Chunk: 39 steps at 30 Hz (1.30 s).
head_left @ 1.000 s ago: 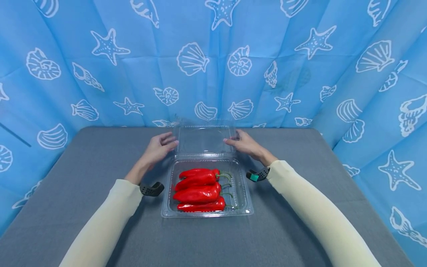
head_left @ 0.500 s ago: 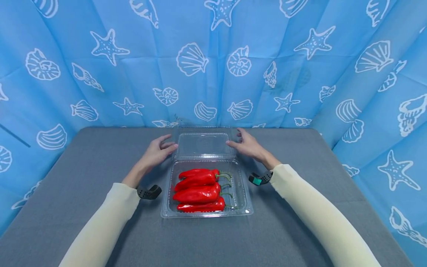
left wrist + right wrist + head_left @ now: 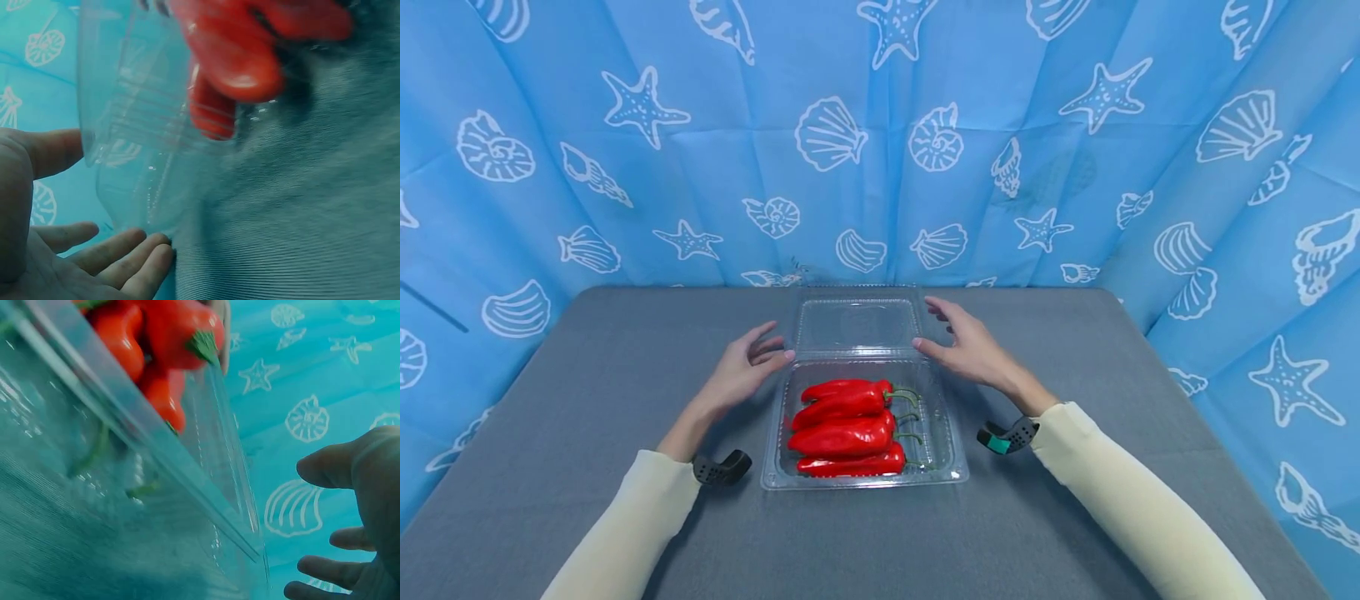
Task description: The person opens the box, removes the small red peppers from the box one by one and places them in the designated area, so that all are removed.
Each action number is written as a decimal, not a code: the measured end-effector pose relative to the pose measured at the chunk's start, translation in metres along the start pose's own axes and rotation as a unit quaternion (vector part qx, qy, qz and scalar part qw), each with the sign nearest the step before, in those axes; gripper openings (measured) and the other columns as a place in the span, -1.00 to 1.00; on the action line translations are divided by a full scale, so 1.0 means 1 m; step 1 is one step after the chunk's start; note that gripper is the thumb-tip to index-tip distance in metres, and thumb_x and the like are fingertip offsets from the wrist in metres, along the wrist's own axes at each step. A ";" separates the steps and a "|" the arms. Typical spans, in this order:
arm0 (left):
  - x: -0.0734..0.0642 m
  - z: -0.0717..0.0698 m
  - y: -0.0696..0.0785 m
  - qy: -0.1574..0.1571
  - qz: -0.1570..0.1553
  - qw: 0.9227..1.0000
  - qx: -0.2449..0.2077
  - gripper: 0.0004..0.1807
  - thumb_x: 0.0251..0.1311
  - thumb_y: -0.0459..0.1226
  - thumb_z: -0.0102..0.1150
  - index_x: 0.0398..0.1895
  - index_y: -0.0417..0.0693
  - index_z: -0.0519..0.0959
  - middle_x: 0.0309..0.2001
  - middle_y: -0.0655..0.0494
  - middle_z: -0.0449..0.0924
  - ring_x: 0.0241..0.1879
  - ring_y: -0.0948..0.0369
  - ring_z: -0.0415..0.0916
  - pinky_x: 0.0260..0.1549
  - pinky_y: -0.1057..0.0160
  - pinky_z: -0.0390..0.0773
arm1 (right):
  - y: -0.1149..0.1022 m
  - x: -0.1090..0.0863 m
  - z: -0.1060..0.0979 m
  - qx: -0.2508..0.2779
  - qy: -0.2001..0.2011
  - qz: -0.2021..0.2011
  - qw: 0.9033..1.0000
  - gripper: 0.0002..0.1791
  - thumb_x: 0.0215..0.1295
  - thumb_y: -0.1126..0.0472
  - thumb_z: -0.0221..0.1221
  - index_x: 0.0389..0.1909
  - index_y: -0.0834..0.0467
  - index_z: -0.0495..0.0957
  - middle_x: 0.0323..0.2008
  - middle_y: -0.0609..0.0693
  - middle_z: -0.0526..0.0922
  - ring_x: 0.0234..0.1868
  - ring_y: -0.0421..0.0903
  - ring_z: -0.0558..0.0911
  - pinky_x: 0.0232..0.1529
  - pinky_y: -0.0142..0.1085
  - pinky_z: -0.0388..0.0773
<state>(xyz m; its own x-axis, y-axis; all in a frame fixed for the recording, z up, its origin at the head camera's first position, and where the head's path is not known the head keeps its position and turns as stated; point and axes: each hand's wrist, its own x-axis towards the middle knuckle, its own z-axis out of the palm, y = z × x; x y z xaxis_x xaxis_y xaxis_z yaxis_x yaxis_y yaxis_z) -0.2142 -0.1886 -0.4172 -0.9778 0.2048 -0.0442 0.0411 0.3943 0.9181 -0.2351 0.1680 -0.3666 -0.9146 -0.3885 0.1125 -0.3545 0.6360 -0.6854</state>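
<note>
A clear plastic clamshell container (image 3: 865, 482) stands on the table with its hinged lid (image 3: 857, 325) tipped back, away from the person. Several long red peppers (image 3: 842, 435) lie side by side in the base, green stems pointing right. My left hand (image 3: 740, 371) is just left of the hinge line, fingers spread and holding nothing. To the right of the lid is my right hand (image 3: 966, 346), its fingers extended and also holding nothing. In the right wrist view, background shows between the right thumb and the container wall (image 3: 187, 481).
A grey cloth covers the table (image 3: 1045, 517). Behind and beside it hangs a blue curtain (image 3: 880, 200) printed with white shells and starfish. The lid's far edge reaches close to the table's back edge. Each wrist wears a dark band (image 3: 721, 468).
The lid has tipped farther back and lies lower. Both hands have come away from its sides, moving outward and back toward the person. The peppers and base stay put.
</note>
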 end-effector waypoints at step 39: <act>-0.042 0.029 -0.019 -0.034 0.083 0.979 -0.183 -0.22 0.38 -0.38 0.18 0.58 -0.20 0.07 0.47 -0.22 0.27 0.42 -0.16 0.28 0.17 0.32 0.53 | -0.044 -0.037 0.029 0.022 -0.102 -0.151 0.983 -0.32 0.28 0.21 0.35 0.41 0.15 0.39 0.33 0.08 0.50 0.31 0.10 0.49 0.26 0.16 0.50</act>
<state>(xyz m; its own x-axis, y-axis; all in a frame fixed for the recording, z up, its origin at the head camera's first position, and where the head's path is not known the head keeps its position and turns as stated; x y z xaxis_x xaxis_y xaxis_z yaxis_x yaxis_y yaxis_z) -0.1676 -0.1788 -0.4445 -0.9475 0.3027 0.1029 0.1100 0.0066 0.9939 -0.1797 0.1347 -0.3616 -0.7097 -0.6834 0.1712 -0.5904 0.4443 -0.6738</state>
